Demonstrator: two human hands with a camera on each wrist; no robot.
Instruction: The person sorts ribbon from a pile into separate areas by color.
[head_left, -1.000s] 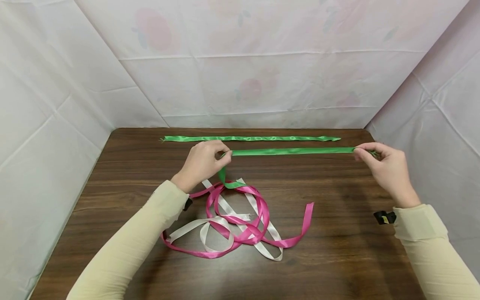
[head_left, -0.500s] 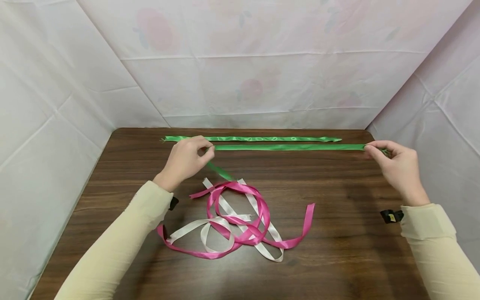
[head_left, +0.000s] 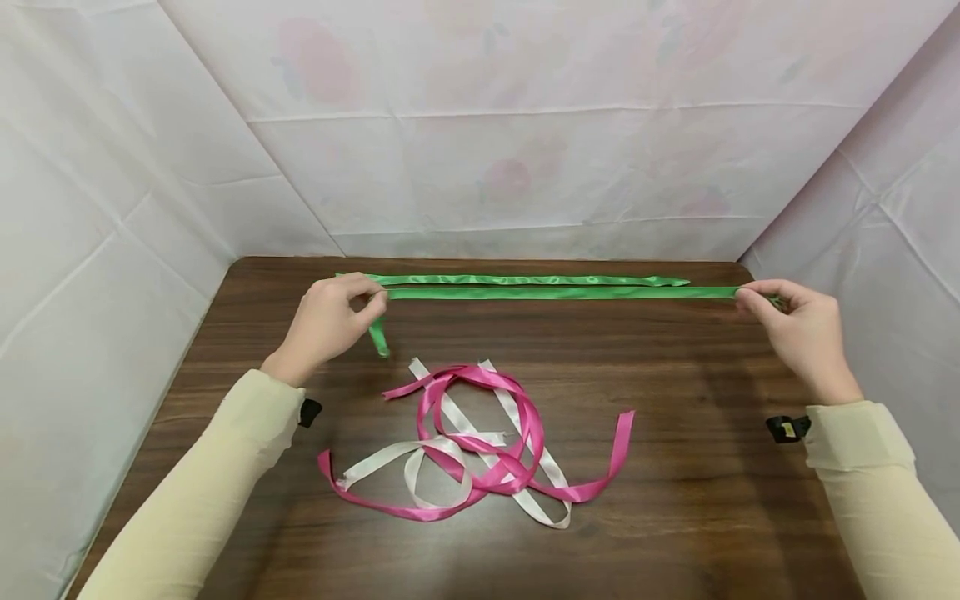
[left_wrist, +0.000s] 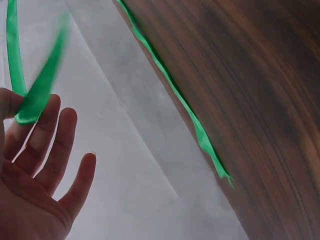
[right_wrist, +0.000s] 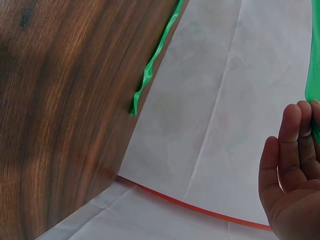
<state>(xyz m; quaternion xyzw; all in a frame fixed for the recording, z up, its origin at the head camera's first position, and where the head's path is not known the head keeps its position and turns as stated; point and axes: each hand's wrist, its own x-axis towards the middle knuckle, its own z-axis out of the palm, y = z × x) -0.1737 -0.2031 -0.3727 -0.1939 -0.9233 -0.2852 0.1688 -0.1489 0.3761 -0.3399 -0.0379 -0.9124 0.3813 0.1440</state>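
Observation:
A green ribbon [head_left: 562, 292] is stretched straight between the two hands, above the far part of the table. My left hand [head_left: 330, 317] pinches it between thumb and index finger, and a short tail [head_left: 378, 337] hangs below that grip. In the left wrist view the other fingers [left_wrist: 65, 130] are spread loosely and the tail is blurred. My right hand [head_left: 802, 333] pinches the frayed right end. Behind lies a second green ribbon [head_left: 480, 281] along the table's back edge, its left end partly hidden by the left hand.
A tangled pink ribbon [head_left: 532, 425] and white ribbons [head_left: 375, 460] lie in loops mid-table, in front of the stretched ribbon. White cloth walls [head_left: 510, 125] enclose the wooden table [head_left: 675, 517] at the back and both sides.
My left hand has slid left along the green ribbon, so the stretched length grew and the tail shortened, lifting off the pink loops. The right hand moved slightly right.

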